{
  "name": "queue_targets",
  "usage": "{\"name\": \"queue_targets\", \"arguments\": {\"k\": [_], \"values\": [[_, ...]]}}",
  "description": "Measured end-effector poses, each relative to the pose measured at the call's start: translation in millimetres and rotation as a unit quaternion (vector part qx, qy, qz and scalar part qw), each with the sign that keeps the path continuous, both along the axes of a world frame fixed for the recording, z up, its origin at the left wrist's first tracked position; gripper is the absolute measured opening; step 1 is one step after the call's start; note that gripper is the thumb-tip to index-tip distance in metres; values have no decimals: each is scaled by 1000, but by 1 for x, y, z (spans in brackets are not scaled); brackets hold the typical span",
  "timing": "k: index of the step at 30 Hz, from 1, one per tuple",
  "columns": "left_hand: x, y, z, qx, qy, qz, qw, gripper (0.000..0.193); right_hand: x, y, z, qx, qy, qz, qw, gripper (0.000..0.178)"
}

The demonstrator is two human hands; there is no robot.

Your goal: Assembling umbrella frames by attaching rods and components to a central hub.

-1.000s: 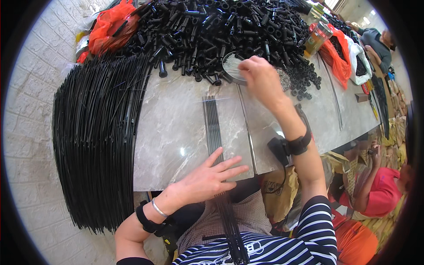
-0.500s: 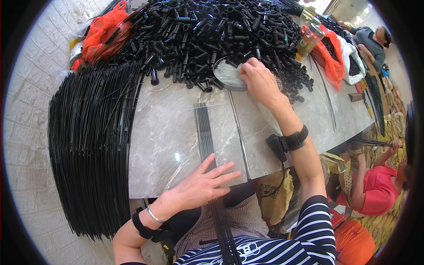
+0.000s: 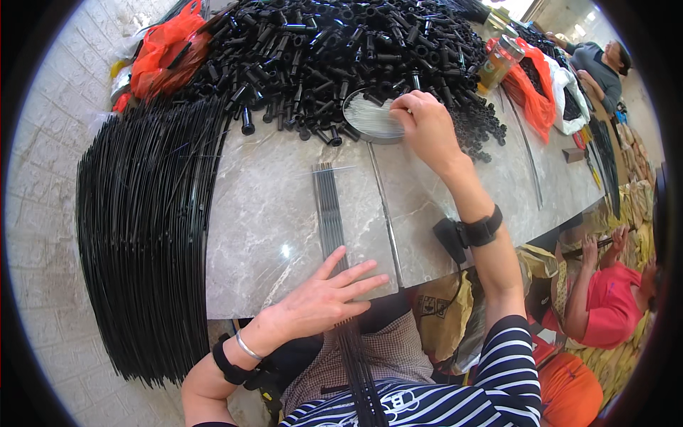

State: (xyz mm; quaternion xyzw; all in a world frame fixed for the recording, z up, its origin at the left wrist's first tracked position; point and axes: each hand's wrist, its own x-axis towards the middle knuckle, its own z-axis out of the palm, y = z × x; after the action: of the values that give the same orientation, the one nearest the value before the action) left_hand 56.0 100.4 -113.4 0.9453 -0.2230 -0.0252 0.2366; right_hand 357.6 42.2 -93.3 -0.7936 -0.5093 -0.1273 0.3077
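My left hand (image 3: 320, 297) lies flat with spread fingers across a row of thin black rods (image 3: 329, 206). The rods run along the grey table top and over its front edge towards my lap. A thin pale stick (image 3: 334, 170) lies crosswise near their far ends. At its right rim, a round tin (image 3: 384, 139) full of thin whitish sticks (image 3: 368, 117) is beside my right hand (image 3: 430, 132). The fingers of that hand are pinched together; whether they hold one of the sticks I cannot make out.
A large heap of black tubular parts (image 3: 306, 64) covers the table's far side, with small black rings (image 3: 484, 132) at its right. Many long black rods (image 3: 142, 249) hang over the left edge. A jar (image 3: 500, 64) and red bag (image 3: 537, 99) stand right. Two people sit to the right.
My right hand has drawn slightly right, from over the tin's contents to its rim. My left hand stays on the rods. The person in pink has shifted their hands.
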Motion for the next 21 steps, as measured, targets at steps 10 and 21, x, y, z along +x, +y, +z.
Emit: {"name": "queue_targets", "arguments": {"k": [10,21], "values": [[0,1,0,-5,0,1,1000,31,-44,-10,-9,-114,-53,121,985,9],[0,0,2,-8,1,0,1000,34,-12,9,4,-50,-77,-20,996,9]]}}
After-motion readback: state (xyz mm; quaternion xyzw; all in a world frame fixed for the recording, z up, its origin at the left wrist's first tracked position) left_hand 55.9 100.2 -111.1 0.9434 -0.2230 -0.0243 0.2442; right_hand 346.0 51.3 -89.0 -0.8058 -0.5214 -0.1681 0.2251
